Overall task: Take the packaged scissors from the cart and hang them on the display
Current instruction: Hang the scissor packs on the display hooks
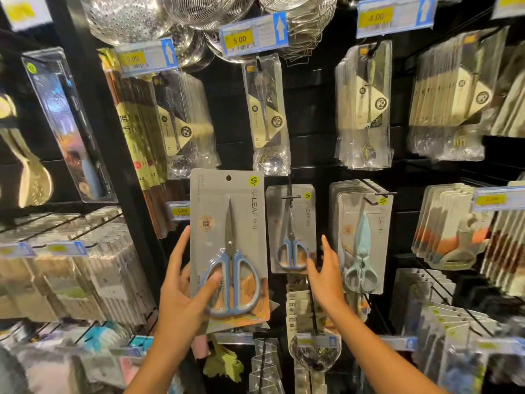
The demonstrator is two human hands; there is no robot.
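My left hand grips a grey card pack of blue-handled scissors, held upright in front of the black display, thumb over the lower handle. Its hang hole is at the top, free of any hook. To the right, matching scissors packs hang on a display hook. My right hand is open, fingers spread, touching the lower right corner of those hanging packs. The cart is out of view.
Pale green scissors packs hang further right. Spoon and ladle packs hang above under price tags. Metal strainers hang at the top. A long bare hook juts out below my right hand.
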